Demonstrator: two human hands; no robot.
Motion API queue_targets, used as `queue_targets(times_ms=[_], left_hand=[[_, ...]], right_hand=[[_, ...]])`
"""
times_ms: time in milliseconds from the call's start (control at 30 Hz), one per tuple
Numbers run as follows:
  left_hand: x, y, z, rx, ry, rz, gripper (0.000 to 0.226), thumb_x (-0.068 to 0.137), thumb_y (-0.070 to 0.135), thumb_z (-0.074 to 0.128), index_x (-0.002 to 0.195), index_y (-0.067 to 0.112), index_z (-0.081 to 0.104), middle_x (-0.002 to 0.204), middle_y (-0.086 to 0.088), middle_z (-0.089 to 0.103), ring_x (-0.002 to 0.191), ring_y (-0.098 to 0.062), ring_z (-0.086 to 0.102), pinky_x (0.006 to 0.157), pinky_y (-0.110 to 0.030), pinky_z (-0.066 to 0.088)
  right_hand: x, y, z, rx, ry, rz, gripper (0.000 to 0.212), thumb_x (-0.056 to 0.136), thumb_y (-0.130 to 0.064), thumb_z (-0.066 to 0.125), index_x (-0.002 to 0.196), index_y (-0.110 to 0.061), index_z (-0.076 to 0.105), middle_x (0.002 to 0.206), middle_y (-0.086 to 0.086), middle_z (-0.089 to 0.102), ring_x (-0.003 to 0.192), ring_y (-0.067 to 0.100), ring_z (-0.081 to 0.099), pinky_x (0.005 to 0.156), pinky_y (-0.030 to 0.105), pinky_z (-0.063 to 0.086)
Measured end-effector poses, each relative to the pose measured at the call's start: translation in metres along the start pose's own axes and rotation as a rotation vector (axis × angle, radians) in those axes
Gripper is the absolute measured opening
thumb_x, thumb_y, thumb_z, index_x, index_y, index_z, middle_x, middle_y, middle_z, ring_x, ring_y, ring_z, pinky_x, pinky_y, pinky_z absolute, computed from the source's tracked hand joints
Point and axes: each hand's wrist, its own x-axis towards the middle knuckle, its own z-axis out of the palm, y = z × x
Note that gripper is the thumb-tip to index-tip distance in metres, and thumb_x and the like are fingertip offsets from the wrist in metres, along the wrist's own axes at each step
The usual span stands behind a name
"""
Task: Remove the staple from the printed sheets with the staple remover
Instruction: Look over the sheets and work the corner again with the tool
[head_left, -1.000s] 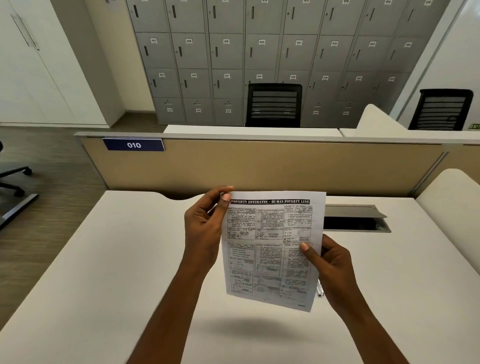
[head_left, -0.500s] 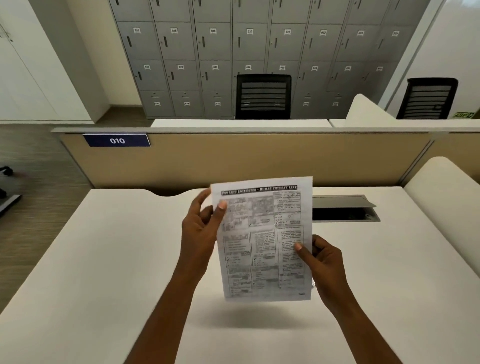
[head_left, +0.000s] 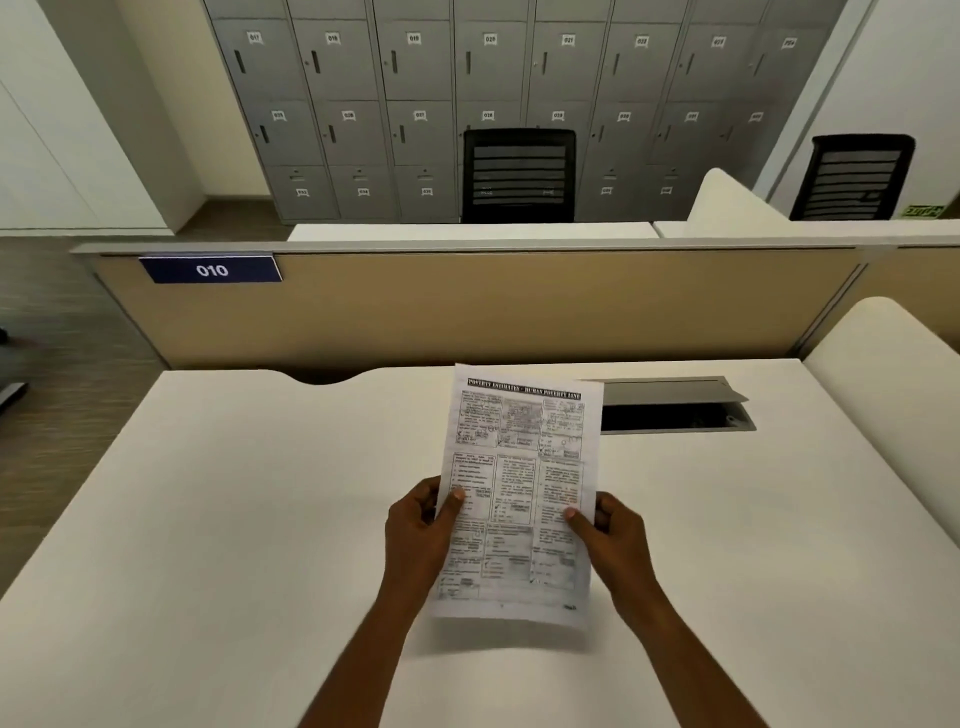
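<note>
While your left hand (head_left: 415, 530) and right hand (head_left: 615, 540) each pinch a side edge of the white printed sheets (head_left: 514, 493) above the pale desk (head_left: 208, 519), no staple remover shows; the staple itself is too small to tell, so removal seems unstarted.

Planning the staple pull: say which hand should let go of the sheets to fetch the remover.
Hard to call. Left hand and right hand both pinch the sheets at mid-height above the desk. No remover or staple is visible, so neither is clearly nearer.
</note>
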Motion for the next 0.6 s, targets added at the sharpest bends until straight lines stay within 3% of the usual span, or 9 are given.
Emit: queue_targets(times_ms=[67,167,267,433,600], left_hand=[[0.002,-0.02,0.003,0.078,0.004,-0.045,0.014,0.097,0.028,0.071,0.11,0.026,0.076,0.099,0.005,0.082,0.088,-0.015,0.079,0.08,-0.039,0.064],[0.001,-0.048,0.008,0.277,0.037,-0.106,0.011,0.096,0.025,0.072,0.101,0.034,0.071,0.096,0.008,0.08,0.075,-0.002,0.075,0.081,-0.028,0.063],[-0.003,-0.069,0.012,0.477,0.024,-0.142,0.017,0.095,0.021,0.072,0.111,0.018,0.073,0.099,0.001,0.08,0.078,-0.008,0.073,0.086,-0.028,0.058],[-0.006,-0.079,0.018,0.603,-0.042,-0.131,0.025,0.094,0.017,0.072,0.119,0.014,0.07,0.104,-0.002,0.078,0.08,-0.012,0.072,0.081,-0.024,0.057],[0.009,-0.076,0.024,0.643,-0.068,-0.107,0.031,0.09,0.017,0.076,0.12,0.014,0.069,0.095,0.003,0.071,0.077,-0.011,0.066,0.073,-0.017,0.051]], right_hand=[[-0.002,0.019,0.005,-0.075,0.065,0.035,0.018,0.091,-0.01,0.072,0.1,-0.025,0.073,0.098,-0.006,0.079,0.092,0.014,0.076,0.081,0.032,0.062],[-0.003,0.038,0.01,-0.186,0.132,0.052,0.021,0.091,-0.006,0.07,0.102,-0.023,0.071,0.101,-0.003,0.077,0.092,0.014,0.074,0.071,0.009,0.054],[0.0,0.049,0.012,-0.351,0.184,0.043,0.023,0.091,-0.001,0.068,0.112,-0.008,0.071,0.109,0.007,0.076,0.095,0.018,0.071,0.071,0.003,0.047],[0.004,0.062,0.013,-0.504,0.18,0.044,0.028,0.09,0.003,0.065,0.118,-0.002,0.068,0.117,0.013,0.074,0.106,0.031,0.071,0.083,0.02,0.05],[0.012,0.065,0.018,-0.605,0.181,-0.034,0.045,0.088,0.006,0.067,0.131,-0.001,0.056,0.128,0.014,0.067,0.12,0.033,0.064,0.099,0.034,0.051]])
